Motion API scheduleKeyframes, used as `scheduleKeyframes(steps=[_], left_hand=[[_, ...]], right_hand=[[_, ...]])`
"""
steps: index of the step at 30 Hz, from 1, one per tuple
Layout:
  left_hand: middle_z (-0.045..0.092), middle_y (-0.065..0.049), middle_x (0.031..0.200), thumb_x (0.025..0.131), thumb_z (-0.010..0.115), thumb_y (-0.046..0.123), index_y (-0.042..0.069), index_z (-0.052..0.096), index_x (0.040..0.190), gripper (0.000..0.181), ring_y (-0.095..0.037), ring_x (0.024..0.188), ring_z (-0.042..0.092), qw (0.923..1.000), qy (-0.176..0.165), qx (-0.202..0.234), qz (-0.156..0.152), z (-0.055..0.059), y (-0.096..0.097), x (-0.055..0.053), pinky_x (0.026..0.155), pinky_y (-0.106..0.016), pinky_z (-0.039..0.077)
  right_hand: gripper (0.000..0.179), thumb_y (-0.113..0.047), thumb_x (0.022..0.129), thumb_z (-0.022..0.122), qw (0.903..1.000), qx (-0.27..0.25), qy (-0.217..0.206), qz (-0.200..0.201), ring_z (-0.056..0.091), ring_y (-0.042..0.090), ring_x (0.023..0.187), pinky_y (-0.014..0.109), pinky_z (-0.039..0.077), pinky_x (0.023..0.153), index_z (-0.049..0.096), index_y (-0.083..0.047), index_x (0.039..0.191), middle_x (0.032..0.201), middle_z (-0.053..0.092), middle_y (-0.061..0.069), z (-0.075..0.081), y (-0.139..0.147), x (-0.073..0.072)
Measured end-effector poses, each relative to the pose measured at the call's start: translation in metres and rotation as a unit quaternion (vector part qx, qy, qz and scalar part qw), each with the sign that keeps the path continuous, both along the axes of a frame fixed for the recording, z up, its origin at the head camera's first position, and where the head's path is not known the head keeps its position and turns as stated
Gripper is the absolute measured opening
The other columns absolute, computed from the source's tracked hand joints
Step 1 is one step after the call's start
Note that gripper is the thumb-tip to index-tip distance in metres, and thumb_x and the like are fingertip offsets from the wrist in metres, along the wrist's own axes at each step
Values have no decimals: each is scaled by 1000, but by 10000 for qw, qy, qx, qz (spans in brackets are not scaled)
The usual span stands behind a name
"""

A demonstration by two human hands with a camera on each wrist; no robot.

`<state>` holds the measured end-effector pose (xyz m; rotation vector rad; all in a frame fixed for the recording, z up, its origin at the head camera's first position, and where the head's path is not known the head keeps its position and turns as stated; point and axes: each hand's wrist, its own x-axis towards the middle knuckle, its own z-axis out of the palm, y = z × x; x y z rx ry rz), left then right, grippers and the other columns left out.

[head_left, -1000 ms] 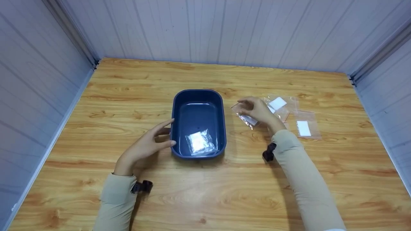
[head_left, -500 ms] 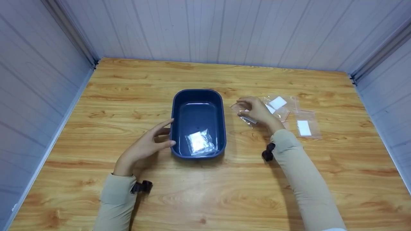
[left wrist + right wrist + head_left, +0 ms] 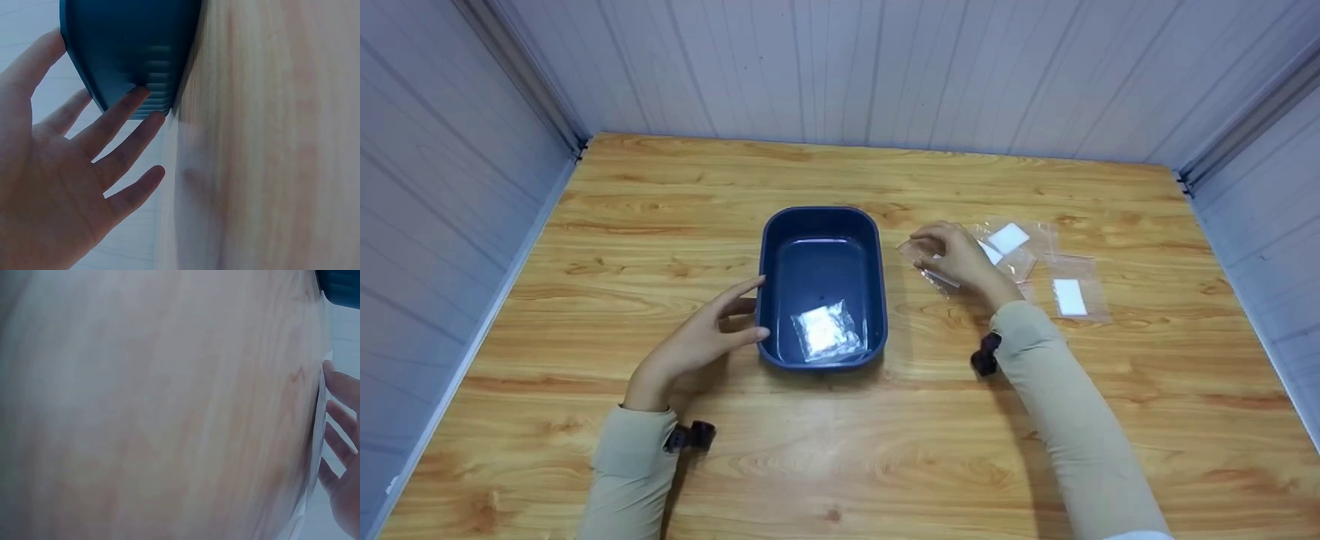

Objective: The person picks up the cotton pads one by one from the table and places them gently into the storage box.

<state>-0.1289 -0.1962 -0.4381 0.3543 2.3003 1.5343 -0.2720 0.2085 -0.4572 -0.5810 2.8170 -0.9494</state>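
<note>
My left hand (image 3: 690, 341) touches the left side of a dark blue plastic box (image 3: 817, 274) with spread fingers. The left wrist view shows the fingertips (image 3: 138, 94) against the box's outer wall. Inside the box, near its front end, lies a shiny clear bag (image 3: 826, 331) with something white in it. To the right, my right hand (image 3: 966, 262) has its fingertips on a small clear plastic bag (image 3: 937, 280) lying on the table, thumb and forefinger apart. The hand covers part of that bag. In the right wrist view, the fingers (image 3: 340, 388) touch the thin bag (image 3: 319, 439).
Right of my right hand lie more clear bags with white pieces inside, one overlapping pair (image 3: 1008, 239) and a separate bag (image 3: 1069, 297). The wooden table (image 3: 840, 450) is bounded by pale panel walls (image 3: 840, 67) at the back and sides.
The bag under my right hand lies slightly flatter than a second ago. Both hands and the box stay almost where they were.
</note>
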Motion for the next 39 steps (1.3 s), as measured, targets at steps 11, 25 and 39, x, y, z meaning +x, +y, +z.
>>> scheduleKeyframes(steps=[11, 25, 39], left_hand=[[37, -13, 155, 91, 73, 36, 29, 32, 156, 77, -35, 139, 39, 10000, -24, 20, -4, -1, 0, 0, 114, -58, 26], [40, -13, 153, 92, 73, 32, 26, 31, 156, 77, -34, 138, 40, 9999, 82, -70, -36, 1, 2, -2, 114, -58, 27], [37, -13, 155, 92, 72, 35, 32, 30, 156, 76, -35, 139, 38, 9999, 2, -105, -22, 0, 0, 0, 114, -59, 25]], right_hand=[[35, -17, 89, 76, 9999, -141, -29, -40, 49, 27, 108, 40, 45, 95, 69, -6, 122, 119, 59, 9, 2, -3, 0], [11, -13, 92, 73, 9984, -470, -116, -295, 59, 26, 108, 37, 51, 95, 76, -6, 99, 109, 63, 7, 3, -2, 0], [14, -20, 95, 69, 9979, -212, -224, -563, 61, 26, 102, 43, 49, 86, 77, -12, 103, 111, 71, 8, 18, -3, 9]])
